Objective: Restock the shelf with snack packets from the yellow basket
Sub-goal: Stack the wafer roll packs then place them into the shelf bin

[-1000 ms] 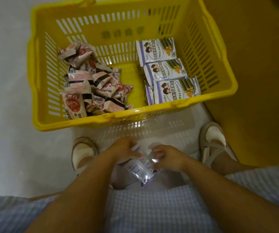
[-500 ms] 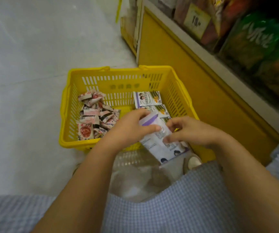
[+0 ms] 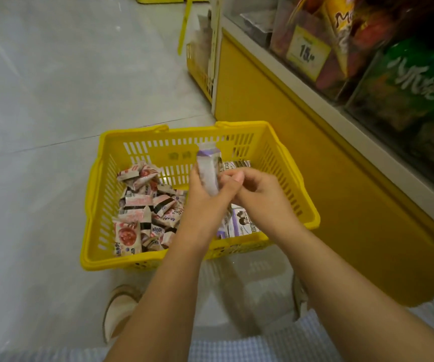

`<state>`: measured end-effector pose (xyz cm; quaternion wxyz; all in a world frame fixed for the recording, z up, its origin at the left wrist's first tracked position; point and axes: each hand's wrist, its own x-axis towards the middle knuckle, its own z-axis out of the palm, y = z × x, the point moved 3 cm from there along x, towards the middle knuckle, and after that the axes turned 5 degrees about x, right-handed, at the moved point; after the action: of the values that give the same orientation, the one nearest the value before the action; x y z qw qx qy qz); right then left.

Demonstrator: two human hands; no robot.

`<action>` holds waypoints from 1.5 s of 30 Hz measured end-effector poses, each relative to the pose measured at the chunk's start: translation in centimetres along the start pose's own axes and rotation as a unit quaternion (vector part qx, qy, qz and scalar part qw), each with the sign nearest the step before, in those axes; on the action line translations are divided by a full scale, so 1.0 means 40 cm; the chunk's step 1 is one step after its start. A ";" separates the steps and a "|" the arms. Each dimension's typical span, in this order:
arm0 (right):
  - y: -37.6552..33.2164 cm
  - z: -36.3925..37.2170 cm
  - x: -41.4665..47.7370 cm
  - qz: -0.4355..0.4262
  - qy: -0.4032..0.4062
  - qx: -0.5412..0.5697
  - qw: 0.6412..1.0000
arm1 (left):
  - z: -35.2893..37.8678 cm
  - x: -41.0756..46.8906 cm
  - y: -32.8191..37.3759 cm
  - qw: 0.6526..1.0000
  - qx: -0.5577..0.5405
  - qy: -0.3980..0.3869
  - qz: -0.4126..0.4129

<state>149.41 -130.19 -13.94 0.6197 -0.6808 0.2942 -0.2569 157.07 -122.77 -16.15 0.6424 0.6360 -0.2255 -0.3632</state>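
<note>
one yellow basket (image 3: 132, 133) sits on the grey floor (image 3: 41, 113), with a heap of pink packets (image 3: 142, 205) filling its left half. over the middle of it the left hand (image 3: 205, 197) is wrapped round a purple packet (image 3: 209, 165), held upright above the basket, its top end sticking up past the fingers. the right hand (image 3: 255, 192) has its fingers curled, pinching the packet's right edge. under that hand more purple packets (image 3: 242, 223) lie in the basket's right half. further right, the yellow-fronted shelf (image 3: 328, 165) carries bagged snacks and a price tag (image 3: 306, 52) reading 15.
</note>
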 end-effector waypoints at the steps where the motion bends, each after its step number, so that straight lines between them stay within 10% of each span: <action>1: 0.013 -0.011 0.017 0.013 -0.013 0.023 1.000 | -0.009 0.011 -0.014 1.000 -0.002 0.007 -0.010; 6: 0.138 -0.113 0.115 0.091 0.008 -0.145 0.985 | -0.020 0.055 -0.081 0.996 0.001 0.065 -0.057; 11: 0.302 -0.131 0.140 0.224 -0.214 -0.472 0.825 | -0.034 0.091 -0.113 0.995 0.012 0.082 -0.056; 17: 0.325 -0.132 0.178 0.172 -0.235 -0.624 0.725 | -0.069 0.118 -0.143 0.991 0.041 0.105 -0.066; 21: 0.285 -0.151 0.205 0.187 -0.246 -0.574 0.758 | -0.091 0.134 -0.152 0.988 0.036 0.112 -0.096; 31: 0.052 -0.153 0.248 0.086 -0.018 -0.142 0.986 | -0.125 0.140 -0.152 0.979 0.031 0.172 -0.103; 36: 0.090 0.002 0.224 0.120 -0.130 -0.061 0.982 | -0.095 0.147 -0.145 0.988 -0.077 0.073 -0.115; 40: 0.179 -0.017 0.274 0.092 -0.067 -0.153 0.982 | -0.121 0.150 -0.166 0.987 -0.021 0.119 -0.103; 45: 0.348 -0.086 0.316 0.131 -0.191 -0.451 0.862 | -0.138 0.159 -0.171 0.984 -0.013 0.142 -0.105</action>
<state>154.59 -142.50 -27.64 0.3173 -0.8767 0.3403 0.1223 164.05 -123.46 -24.46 0.6346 0.6928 -0.0593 -0.3374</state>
